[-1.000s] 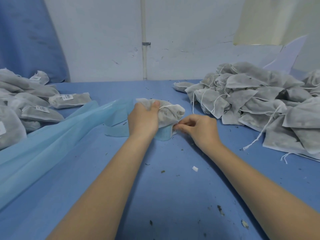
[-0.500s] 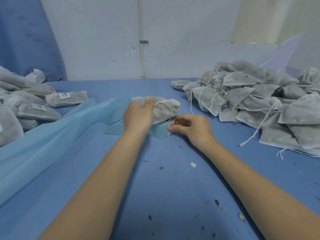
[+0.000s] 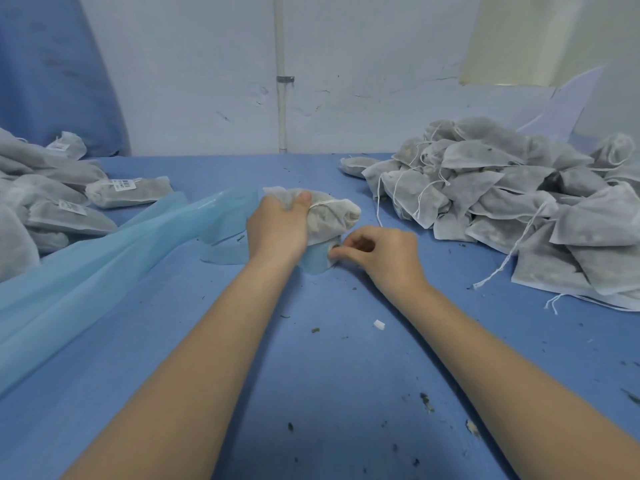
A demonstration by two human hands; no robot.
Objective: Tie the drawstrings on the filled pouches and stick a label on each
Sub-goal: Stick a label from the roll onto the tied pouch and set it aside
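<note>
My left hand point(image 3: 277, 230) grips a filled grey fabric pouch point(image 3: 329, 216) at mid-table, thumb on top near its tied white drawstring. The pouch sits over the end of a light blue backing strip point(image 3: 313, 261). My right hand point(image 3: 377, 251) is just right of it, fingers curled, thumb and fingertips pinching at the strip's edge below the pouch; what they pinch is too small to make out.
A heap of unlabelled filled pouches point(image 3: 512, 202) with loose strings fills the right side. Labelled pouches point(image 3: 128, 192) are piled at the left. The long blue strip point(image 3: 86, 271) trails off to the lower left. Bits of debris dot the blue table point(image 3: 329, 375).
My hands and the pouch stay almost where they were. My right hand's fingertips have dipped lower, to the blue strip's edge under the pouch.
</note>
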